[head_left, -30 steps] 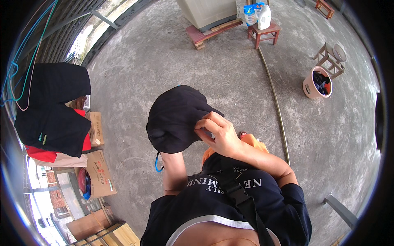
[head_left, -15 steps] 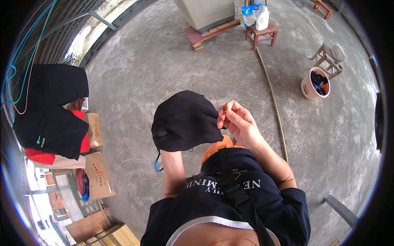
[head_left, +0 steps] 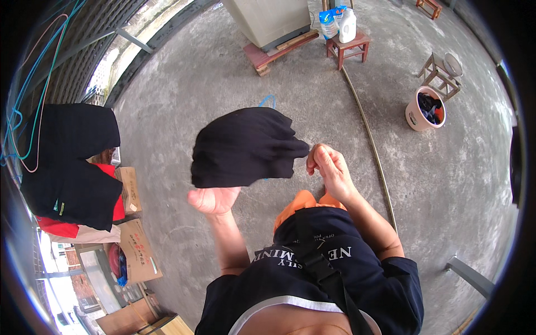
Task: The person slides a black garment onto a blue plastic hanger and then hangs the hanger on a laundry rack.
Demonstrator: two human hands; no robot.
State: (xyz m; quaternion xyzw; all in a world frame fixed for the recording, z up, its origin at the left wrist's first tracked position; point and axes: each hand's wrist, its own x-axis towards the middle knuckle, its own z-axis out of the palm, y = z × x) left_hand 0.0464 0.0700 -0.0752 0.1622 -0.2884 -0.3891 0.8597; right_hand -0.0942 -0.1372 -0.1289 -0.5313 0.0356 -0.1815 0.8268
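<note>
A dark black garment [head_left: 245, 148] hangs bunched in front of me, its right edge drawn out to a point. At that point the closed fingertips of my right hand [head_left: 334, 172] pinch the cloth. My left hand [head_left: 215, 200] is under the garment's near left edge, palm and thumb showing, the thumb stretched out to the left. Cloth hides its other fingers, so their grip cannot be seen. Beyond the garment's far edge a thin blue loop [head_left: 269, 100] sticks out, looking like a hanger's hook.
Black shorts [head_left: 72, 162] hang at the left above cardboard boxes [head_left: 137, 251]. A pink bucket of clothes [head_left: 416, 117] stands at the right beside a wooden stool [head_left: 438, 75]. Farther off, a red stool [head_left: 357, 46] bears a white bottle [head_left: 347, 27]. A pole [head_left: 365, 120] lies on the concrete floor.
The garment has moved left and away from me and turned, its blue loop passing from the near left to the far side. My left palm and thumb have come into sight; my right hand shifted slightly right.
</note>
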